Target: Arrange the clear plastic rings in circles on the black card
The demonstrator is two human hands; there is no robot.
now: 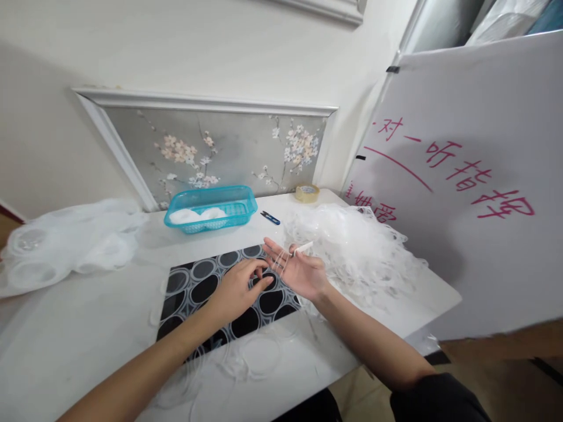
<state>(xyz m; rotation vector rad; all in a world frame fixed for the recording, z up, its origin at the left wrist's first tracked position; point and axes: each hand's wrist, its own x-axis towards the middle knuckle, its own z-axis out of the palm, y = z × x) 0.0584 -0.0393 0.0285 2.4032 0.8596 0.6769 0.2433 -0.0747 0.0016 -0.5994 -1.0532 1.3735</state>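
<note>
My right hand (305,274) is turned palm up over the right end of a black sheet patterned with pale rings (202,291). Thin white strands (280,262) cross its fingers, and a narrow white strip (304,247) sticks out beside its thumb, held in the hand. From the left, my left hand (240,287) reaches in with bent fingers, its thumb and index finger apart. Its fingertips are close to the strands; whether they touch them I cannot tell. Loose translucent rings (264,357) lie in front of the sheet.
Behind the sheet stands a blue plastic basket (211,225) with white round pads inside. Small blue-handled snips (270,218) and a tape roll (307,194) lie near the wall. White mesh-like material (352,240) is piled at right, more bagged white rolls (74,240) at left.
</note>
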